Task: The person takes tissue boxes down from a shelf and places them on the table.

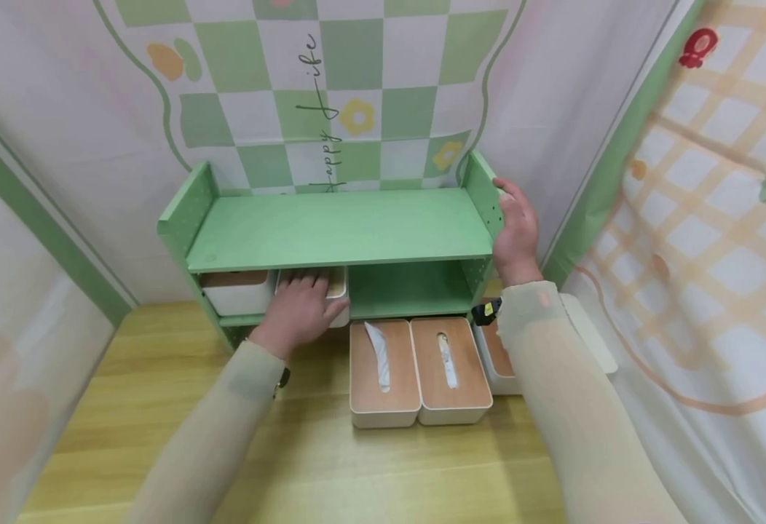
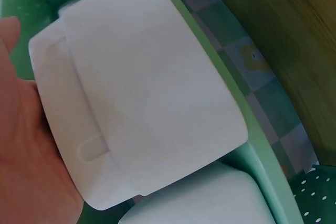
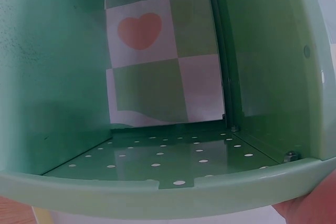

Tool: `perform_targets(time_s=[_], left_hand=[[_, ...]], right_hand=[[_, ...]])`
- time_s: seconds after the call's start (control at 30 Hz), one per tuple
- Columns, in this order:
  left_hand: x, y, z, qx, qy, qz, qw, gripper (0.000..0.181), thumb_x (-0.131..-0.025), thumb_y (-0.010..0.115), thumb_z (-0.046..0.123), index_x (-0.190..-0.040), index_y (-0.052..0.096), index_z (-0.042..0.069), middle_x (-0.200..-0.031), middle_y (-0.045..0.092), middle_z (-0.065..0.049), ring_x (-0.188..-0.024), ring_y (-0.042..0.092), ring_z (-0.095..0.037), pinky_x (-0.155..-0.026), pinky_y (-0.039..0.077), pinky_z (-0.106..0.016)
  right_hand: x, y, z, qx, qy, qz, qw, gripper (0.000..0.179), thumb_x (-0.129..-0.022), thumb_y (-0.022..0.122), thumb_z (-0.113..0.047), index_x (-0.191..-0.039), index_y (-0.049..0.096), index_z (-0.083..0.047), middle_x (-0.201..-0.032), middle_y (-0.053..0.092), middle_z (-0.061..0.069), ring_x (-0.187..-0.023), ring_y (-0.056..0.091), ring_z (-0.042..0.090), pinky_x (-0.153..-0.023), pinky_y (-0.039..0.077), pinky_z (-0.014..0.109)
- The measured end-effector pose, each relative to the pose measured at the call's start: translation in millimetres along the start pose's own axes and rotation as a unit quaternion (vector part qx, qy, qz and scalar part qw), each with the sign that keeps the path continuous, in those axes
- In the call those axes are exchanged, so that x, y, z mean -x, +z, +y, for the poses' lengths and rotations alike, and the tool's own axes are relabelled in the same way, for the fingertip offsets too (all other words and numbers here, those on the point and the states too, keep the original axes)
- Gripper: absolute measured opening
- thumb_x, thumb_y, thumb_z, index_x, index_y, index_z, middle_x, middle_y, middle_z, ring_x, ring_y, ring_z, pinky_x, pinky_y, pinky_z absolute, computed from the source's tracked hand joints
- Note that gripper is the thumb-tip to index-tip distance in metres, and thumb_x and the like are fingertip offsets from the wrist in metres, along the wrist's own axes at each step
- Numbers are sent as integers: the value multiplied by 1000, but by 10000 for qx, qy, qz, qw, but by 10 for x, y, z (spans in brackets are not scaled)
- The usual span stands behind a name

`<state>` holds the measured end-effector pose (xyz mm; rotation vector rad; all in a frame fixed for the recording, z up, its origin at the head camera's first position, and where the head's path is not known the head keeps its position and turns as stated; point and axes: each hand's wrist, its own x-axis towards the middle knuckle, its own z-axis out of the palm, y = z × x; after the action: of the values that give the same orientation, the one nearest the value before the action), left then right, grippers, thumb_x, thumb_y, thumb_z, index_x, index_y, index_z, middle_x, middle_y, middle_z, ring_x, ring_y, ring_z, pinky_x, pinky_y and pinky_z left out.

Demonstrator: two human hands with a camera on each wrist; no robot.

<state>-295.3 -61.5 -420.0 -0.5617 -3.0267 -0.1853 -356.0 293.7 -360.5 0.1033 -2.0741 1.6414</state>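
A green two-tier shelf (image 1: pixel 344 229) stands on the wooden table. In its lower tier sit two white boxes, one at the far left (image 1: pixel 239 297) and a second box (image 1: pixel 337 316) beside it, its front jutting out. My left hand (image 1: pixel 300 309) lies over this second box, fingers along its top and thumb spread at the right. In the left wrist view, the palm is against the white box (image 2: pixel 152 87). My right hand (image 1: pixel 517 236) grips the front edge of the shelf's right side panel (image 1: pixel 483 193); the thumb and some fingers are partly hidden.
Two tissue boxes with wood-look lids, left (image 1: pixel 383 371) and right (image 1: pixel 451 371), stand side by side before the shelf. Another white box (image 1: pixel 497 364) is partly behind my right forearm, near a white flat-looking object (image 1: pixel 589 331). Patterned curtains (image 1: pixel 697 218) border the table.
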Motion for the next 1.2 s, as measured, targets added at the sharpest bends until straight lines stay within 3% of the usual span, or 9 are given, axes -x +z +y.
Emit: perform_targets(time_s=[0.3,0.7,0.9,1.2], left_hand=[[-47,-2,-15,35,-78,-190,9998,77,-102,33,60,-140,52,-4,-136,55,-23,-126,49,-41,-107,34,-57],[20,41,29,-227,11,-93,9997,82,-101,29,64,-143,47,-4,-139,52,-23,-128,47,-40,-107,34,-55],[86,79,47,-250,119,123,9995,81,-102,34,60,-151,34,-4,-150,41,-22,-137,37,-40,-112,28,-54],[210,70,106,-363,186,100,9991,83,-103,35,58,-155,21,-4,-160,23,-21,-146,20,-37,-118,13,-48]], right_hand=[[-1,9,-19,-93,32,-22,9999,45,-106,34,-45,-144,53,-32,-154,34,-17,-139,26,7,-114,17,38],[-14,5,15,-62,-31,42,10000,45,-106,35,-41,-145,53,-27,-155,35,-14,-138,28,9,-113,20,37],[-18,-4,26,-30,43,19,10000,45,-106,34,-41,-146,52,-27,-155,34,-14,-138,27,9,-113,19,38],[-15,6,20,-51,2,35,10000,45,-106,34,-39,-146,52,-26,-155,35,-13,-138,28,8,-113,20,37]])
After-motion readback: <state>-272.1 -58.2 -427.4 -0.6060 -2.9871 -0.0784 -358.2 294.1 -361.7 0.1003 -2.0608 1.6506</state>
